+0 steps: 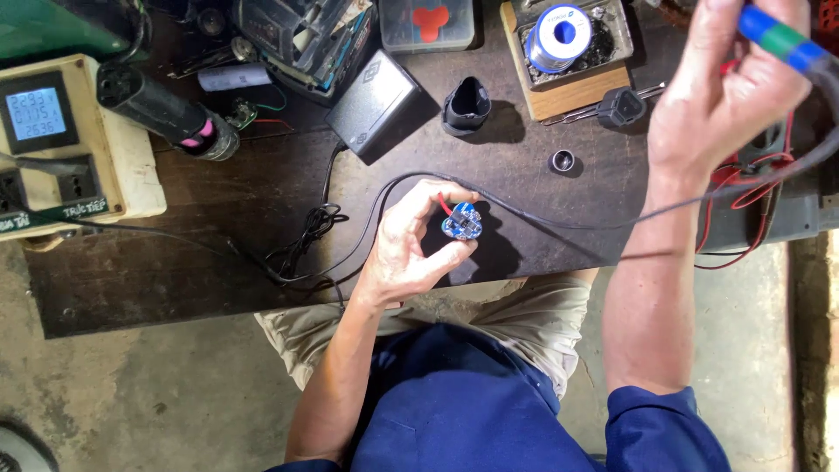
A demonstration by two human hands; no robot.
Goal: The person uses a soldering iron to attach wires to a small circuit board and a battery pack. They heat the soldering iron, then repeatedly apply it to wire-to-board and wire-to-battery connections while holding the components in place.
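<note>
The left hand (409, 249) is clamped on a small blue circuit board (461, 222). The fingers pinch it from both sides and hold it just above the near edge of the dark worktop (262, 192). A short red wire (447, 207) sticks up from the board by the thumb.

The right hand (725, 96) is lifted high on the right side. It is closed around the blue and green handle of a soldering iron (780, 37). A black cord (559, 223) hangs from the handle and runs across the worktop, passing right behind the board.

Behind the left hand sits a black power box (374, 103). Next to it stands a small black plastic cap (466, 107). A spool of solder wire (559, 33) rests in a metal tray on a wooden block (568, 96). A small metal ring (563, 161) lies near the block. On the far left is a cream box with a lit screen (37, 114) and plug holes. A black tube with pink ends (166, 112) lies beside it
</note>
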